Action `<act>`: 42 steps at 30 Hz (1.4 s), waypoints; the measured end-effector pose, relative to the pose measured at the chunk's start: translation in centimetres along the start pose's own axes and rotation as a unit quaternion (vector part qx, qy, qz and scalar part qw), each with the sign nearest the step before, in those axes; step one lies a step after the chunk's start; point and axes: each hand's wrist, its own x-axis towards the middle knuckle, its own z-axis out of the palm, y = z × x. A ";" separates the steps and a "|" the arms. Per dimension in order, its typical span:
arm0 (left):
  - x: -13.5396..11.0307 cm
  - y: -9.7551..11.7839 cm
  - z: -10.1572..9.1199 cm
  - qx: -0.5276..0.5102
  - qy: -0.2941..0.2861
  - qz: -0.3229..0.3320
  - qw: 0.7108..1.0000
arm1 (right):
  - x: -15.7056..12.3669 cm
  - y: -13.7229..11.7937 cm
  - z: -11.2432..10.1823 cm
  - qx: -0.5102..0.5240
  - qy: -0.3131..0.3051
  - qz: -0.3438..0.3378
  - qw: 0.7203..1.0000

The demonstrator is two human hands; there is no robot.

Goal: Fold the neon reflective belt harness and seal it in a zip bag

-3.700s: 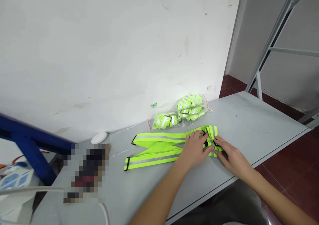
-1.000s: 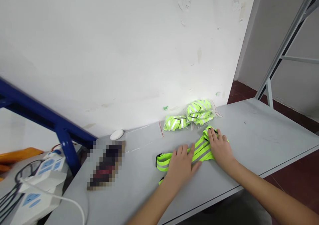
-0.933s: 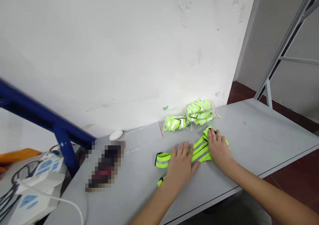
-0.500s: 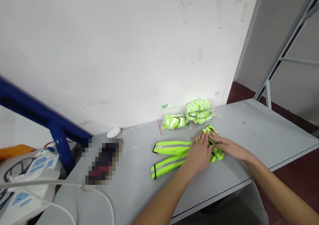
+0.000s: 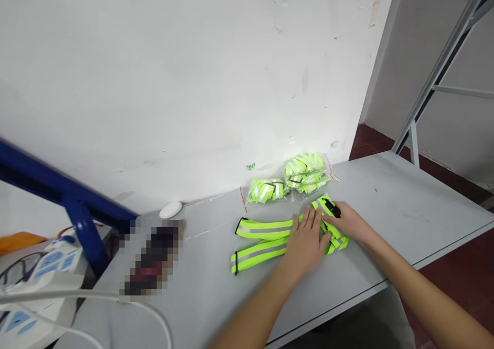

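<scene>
A neon-yellow reflective strap [image 5: 266, 229] with a grey stripe lies in folds on the grey table. Two looped ends with black sliders point left, and the rest bunches up on the right. My left hand [image 5: 304, 246] rests flat across the folds, fingers stretched out and pressing down. At the bunched end, my right hand [image 5: 351, 221] pinches the strap beside a black buckle [image 5: 332, 208]; its fingertips are partly hidden. Just behind, against the wall, lie clear zip bags [image 5: 304, 174] holding similar folded straps.
To the left on the grey table [image 5: 208, 287] are a white oval object [image 5: 170, 210] and a pixelated item [image 5: 152, 259]. White power strips [image 5: 46, 282] and a white cable [image 5: 150, 310] occupy the left edge. A blue metal frame [image 5: 83, 230] stands there; a white wall backs the table.
My right hand has gone from lying over the strap to pinching it by the buckle, which now shows. My left hand stays flat on the folds. The view has shifted slightly.
</scene>
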 end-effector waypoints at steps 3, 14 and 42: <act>-0.2 0.0 -0.1 -0.014 -0.013 -0.005 1.000 | -0.3 -1.1 0.5 -0.001 0.004 0.021 1.000; 0.1 -1.9 -2.9 -0.237 -0.051 0.028 0.970 | -3.5 -4.7 5.2 -0.141 0.067 -0.013 0.988; 0.9 -6.3 -1.3 -0.112 0.091 -0.054 0.988 | -3.6 -4.6 1.4 -0.119 -0.188 -0.208 0.953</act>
